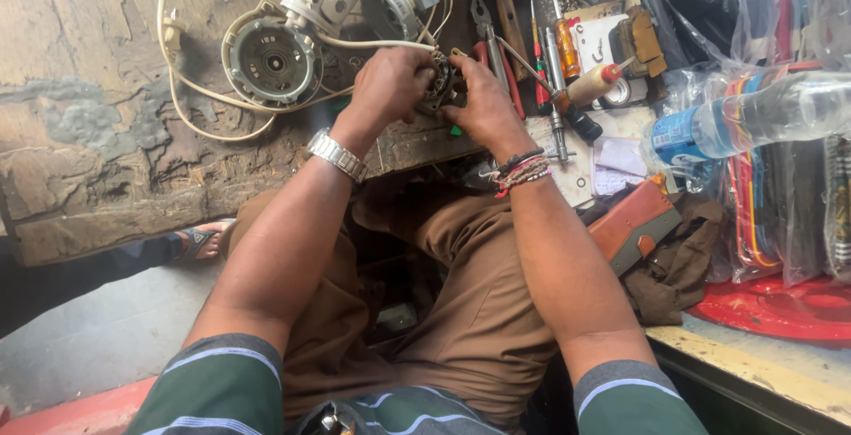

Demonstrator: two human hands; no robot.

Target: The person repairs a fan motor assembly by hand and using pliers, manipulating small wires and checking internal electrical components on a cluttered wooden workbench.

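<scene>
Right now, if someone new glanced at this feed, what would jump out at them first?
Both hands meet at the workbench edge: the left hand and right hand grip a small dark motor part between them. Just left of them lies an opened round motor housing ringed by a cream cord. To the right, screwdrivers and pliers are scattered, with a clear plastic bottle lying beyond.

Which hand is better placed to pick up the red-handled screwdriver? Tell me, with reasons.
Probably the right hand: the red-handled screwdriver lies just beyond it among the tools. The left hand, on the far side of the small motor part both hands hold, would have to cross over.
</scene>
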